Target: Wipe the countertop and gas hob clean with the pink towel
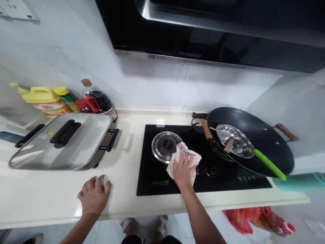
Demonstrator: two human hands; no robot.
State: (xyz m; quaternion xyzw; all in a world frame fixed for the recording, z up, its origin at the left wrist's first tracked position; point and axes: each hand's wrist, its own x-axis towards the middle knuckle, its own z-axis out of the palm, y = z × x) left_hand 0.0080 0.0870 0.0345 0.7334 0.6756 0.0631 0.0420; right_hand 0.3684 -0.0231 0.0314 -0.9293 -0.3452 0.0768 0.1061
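Observation:
My right hand presses a pale pink cloth onto the black glass gas stove, fingers spread over it. The cloth touches the lower right edge of the left burner, and the stove knobs lie just right of it. On the white countertop, left of the stove, rests my left hand. Its fingers are slightly bent, the thumb stands apart, and I see nothing held in it.
A lidded electric pan stands at left, before a yellow jug and a dark sauce bottle. A wok on the right holds a metal bowl and a green-handled utensil. The range hood overhangs the back.

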